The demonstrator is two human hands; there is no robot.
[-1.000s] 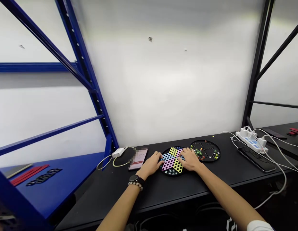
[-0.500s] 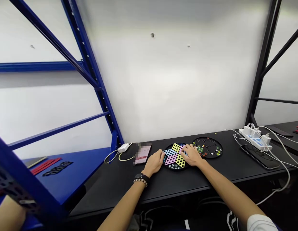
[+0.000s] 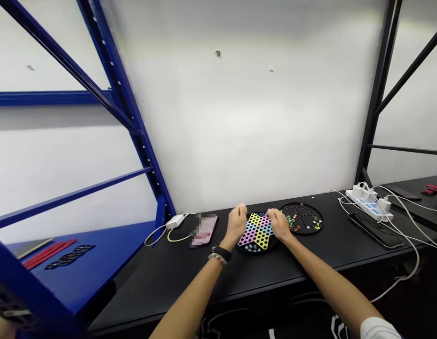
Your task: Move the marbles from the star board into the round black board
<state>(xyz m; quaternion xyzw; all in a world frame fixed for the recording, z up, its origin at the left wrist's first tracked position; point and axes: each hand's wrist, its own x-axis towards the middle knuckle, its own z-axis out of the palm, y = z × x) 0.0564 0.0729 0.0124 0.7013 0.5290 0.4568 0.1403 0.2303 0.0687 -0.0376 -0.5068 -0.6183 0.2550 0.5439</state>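
A round black board with a coloured star of holes lies on the black bench, with marbles round its rim. My left hand is at the board's left edge, fingers curled around it. At the board's right side my right hand grips the edge too. The board looks slightly tipped up between the hands. A second round black tray with scattered coloured marbles sits just right of it.
A phone and a white charger with yellow cable lie left of the board. A power strip with white cables and a dark phone sit at the right. Blue shelving stands left, black uprights right.
Both hands moved from lying flat on top of the star board to gripping its left and right edges. The left hand rose and shifted toward the wall.
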